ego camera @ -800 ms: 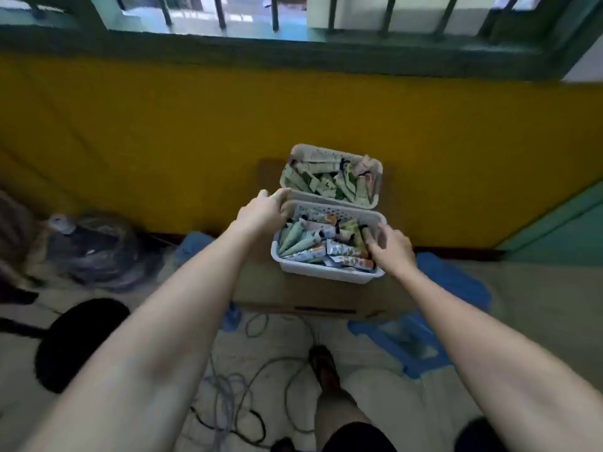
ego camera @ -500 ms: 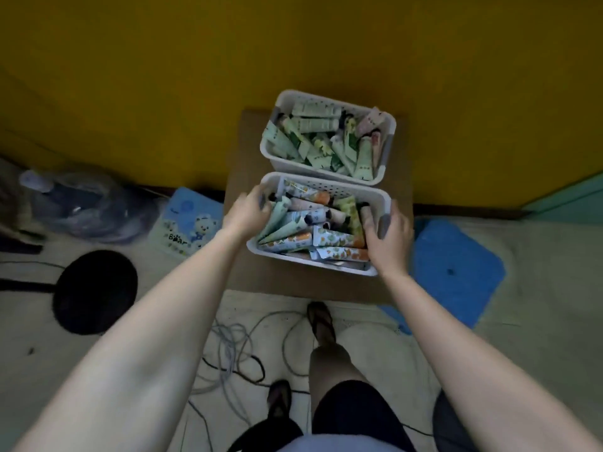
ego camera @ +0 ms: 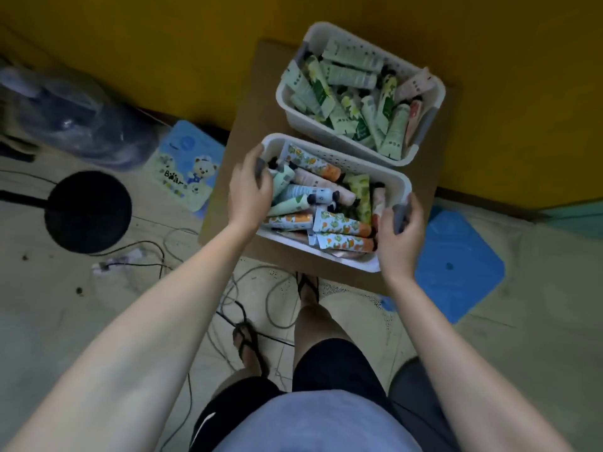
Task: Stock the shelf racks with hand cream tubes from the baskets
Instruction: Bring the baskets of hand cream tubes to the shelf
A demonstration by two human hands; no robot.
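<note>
Left of the left hand (ego camera: pixel 249 190), a bear-print pad (ego camera: pixel 182 168) sits against the yellow wall (ego camera: pixel 146 44); farther left, a black disc (ego camera: pixel 88 212) on the floor (ego camera: pixel 49 321). Cables (ego camera: pixel 225 298) tangle nearer than that hand. Right of the right hand (ego camera: pixel 399 236), a blue pad (ego camera: pixel 456 256).

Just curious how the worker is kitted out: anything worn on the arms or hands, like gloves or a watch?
No. The left hand and right hand are bare, without gloves. The left forearm and right forearm are uncovered as far as the view reaches: no sleeve, watch or wristband. Below them show a pale blue-grey top and black shorts.
</note>
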